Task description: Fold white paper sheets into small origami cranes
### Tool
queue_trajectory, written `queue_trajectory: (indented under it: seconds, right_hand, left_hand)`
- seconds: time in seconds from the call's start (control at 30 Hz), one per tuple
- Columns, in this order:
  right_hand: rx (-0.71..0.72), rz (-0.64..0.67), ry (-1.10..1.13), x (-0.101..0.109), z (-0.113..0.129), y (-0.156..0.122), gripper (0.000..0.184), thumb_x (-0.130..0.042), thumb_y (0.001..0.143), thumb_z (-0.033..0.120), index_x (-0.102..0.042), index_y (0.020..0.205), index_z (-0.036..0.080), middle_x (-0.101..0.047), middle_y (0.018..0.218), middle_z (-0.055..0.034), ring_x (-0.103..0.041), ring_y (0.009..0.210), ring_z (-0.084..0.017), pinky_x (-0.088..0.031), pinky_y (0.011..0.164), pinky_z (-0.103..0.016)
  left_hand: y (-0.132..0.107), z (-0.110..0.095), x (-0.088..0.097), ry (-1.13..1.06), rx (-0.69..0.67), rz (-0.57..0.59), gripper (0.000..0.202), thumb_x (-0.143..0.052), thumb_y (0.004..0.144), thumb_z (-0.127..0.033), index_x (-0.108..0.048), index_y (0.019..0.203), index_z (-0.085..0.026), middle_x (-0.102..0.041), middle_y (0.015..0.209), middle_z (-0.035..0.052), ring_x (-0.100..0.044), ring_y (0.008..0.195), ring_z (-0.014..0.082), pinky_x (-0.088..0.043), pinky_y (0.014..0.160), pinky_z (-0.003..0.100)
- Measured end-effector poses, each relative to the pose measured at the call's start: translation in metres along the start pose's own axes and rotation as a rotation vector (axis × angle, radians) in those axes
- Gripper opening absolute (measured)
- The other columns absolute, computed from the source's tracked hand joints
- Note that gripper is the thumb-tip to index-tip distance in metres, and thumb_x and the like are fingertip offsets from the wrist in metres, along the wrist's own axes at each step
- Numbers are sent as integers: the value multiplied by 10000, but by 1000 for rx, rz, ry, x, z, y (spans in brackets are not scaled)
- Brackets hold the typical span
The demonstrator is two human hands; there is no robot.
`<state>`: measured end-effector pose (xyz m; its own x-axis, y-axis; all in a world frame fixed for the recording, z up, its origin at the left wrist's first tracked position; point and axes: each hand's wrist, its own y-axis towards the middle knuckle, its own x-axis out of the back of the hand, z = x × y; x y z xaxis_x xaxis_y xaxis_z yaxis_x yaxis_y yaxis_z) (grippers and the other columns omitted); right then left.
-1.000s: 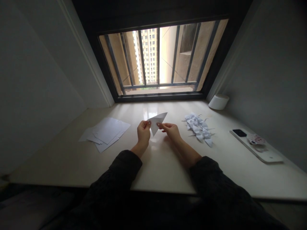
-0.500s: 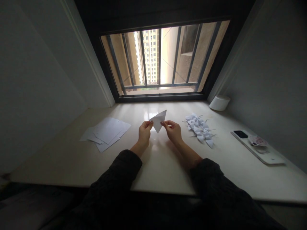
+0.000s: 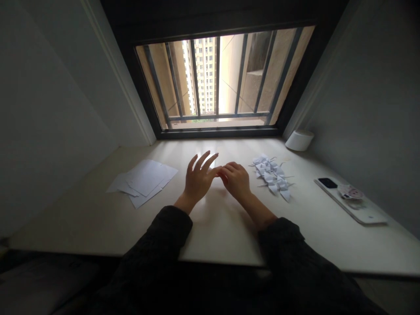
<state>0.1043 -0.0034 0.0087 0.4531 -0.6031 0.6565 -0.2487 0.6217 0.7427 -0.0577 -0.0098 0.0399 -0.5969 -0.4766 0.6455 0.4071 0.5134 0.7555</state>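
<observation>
My left hand point(image 3: 197, 181) is low over the pale tabletop point(image 3: 216, 232) with its fingers stretched out and spread. Right beside it, touching at the fingertips, my right hand point(image 3: 236, 179) is curled with its fingers pressed together. The white folded paper triangle from before does not show; the hands cover that spot. Both dark sleeves reach in from the near edge.
A loose stack of white sheets point(image 3: 144, 180) lies to the left. A heap of small folded paper shapes point(image 3: 272, 177) lies to the right. Further right lie a white phone point(image 3: 351, 201) and a white round object point(image 3: 299, 140). A barred window point(image 3: 219, 83) is behind.
Both hands have dropped from holding the paper triangle up in the air down to the table. The left hand has spread its fingers, and the paper has gone out of sight.
</observation>
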Motion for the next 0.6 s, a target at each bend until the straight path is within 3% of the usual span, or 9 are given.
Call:
queue_trajectory:
  seconds: [0.17, 0.43, 0.6]
  right_hand:
    - [81, -10, -23, 2, 1, 0, 198, -510, 904, 250, -675, 801, 207, -707, 831, -37, -556, 887, -205, -365, 752, -331]
    - [-75, -81, 204, 4, 4, 1, 158, -531, 886, 284, -672, 871, 214, -691, 907, -45, -559, 873, -197, -415, 785, -326]
    - [63, -35, 57, 2, 5, -2, 173, -514, 885, 220, -682, 843, 217, -699, 857, -29, -546, 884, -206, -381, 775, -339]
  left_hand:
    - [-1, 9, -6, -9, 22, -7, 115, -607, 825, -228, -687, 865, -301, -652, 1170, 1, -463, 1254, 243, -179, 1111, 499]
    - [-4, 16, -10, -6, 113, -60, 97, -612, 822, -234, -685, 842, -296, -694, 1054, 6, -512, 1185, 241, -215, 1092, 501]
    - [-3, 15, -8, -27, 50, 16, 155, -567, 834, -178, -684, 855, -278, -694, 1046, 24, -537, 1159, 244, -229, 1099, 515]
